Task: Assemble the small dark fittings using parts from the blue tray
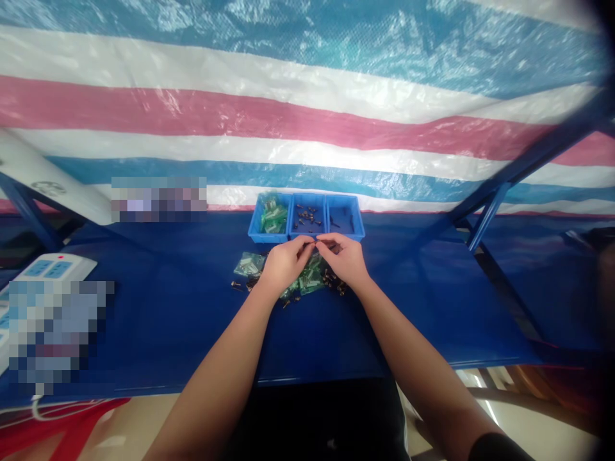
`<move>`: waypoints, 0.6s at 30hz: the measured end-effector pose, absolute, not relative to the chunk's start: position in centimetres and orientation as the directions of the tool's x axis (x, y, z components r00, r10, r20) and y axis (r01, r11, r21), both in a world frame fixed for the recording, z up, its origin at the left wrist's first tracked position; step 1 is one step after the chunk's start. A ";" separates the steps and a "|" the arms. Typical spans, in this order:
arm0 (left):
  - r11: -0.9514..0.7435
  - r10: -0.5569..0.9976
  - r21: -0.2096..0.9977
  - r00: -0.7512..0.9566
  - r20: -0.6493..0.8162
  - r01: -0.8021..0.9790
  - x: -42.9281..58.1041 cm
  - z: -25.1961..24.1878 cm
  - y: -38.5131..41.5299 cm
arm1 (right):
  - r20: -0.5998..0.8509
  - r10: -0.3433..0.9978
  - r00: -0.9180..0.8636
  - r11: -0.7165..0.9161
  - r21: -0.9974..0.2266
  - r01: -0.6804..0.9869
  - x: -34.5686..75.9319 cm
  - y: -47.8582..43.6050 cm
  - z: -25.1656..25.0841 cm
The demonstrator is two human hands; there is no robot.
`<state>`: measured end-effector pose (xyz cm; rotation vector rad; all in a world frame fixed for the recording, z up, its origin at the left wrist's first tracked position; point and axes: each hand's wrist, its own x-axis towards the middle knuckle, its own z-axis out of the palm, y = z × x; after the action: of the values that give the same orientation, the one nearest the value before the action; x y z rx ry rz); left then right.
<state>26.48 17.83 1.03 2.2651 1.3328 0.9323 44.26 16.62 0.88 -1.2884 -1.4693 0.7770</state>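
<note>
Blue desk [163, 320], ctr of frame: L hand [284, 259] and R hand [348, 261] meet over loose metal fittings [331, 280] and green plastic packets [311, 280], each grip w/ thumb and index drawn together, tho can't tell what, if anything, is pinched. Just above, a 3-compartment blue bin [269, 239] has packets at left, metal bits [307, 221] mid, dark bits [335, 223] right. Fittings prob. light, stiff, a bit slick, best held by the shank; packets look soft, slippery, best by an edge.

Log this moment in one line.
left hand, right hand: fingers close together | anything held: unclear | around: small parts, plastic bags | beyond: blue bins
</note>
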 end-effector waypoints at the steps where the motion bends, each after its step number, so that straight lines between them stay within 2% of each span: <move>1: -0.496 0.868 0.595 0.334 0.368 0.633 26.5 1.0 17.8 | 0.256 0.964 0.066 0.224 -0.923 0.312 44.3 16.6 0.9; 8: -0.521 0.851 0.594 0.317 0.419 0.613 26.4 0.7 17.9 | 0.224 0.972 0.071 0.201 -0.948 0.248 44.1 16.6 0.8; 14: -0.546 0.833 0.548 0.337 0.440 0.634 26.3 0.6 18.1 | 0.208 0.976 0.069 0.185 -0.951 0.249 44.1 16.6 1.0; 18: -0.540 0.837 0.563 0.328 0.438 0.625 26.3 0.6 18.1 | 0.208 0.977 0.057 0.189 -0.953 0.238 44.2 16.7 0.8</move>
<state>26.29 18.07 0.64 2.3047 1.3123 1.0277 44.19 16.68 0.82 -1.2589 -1.4031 0.8804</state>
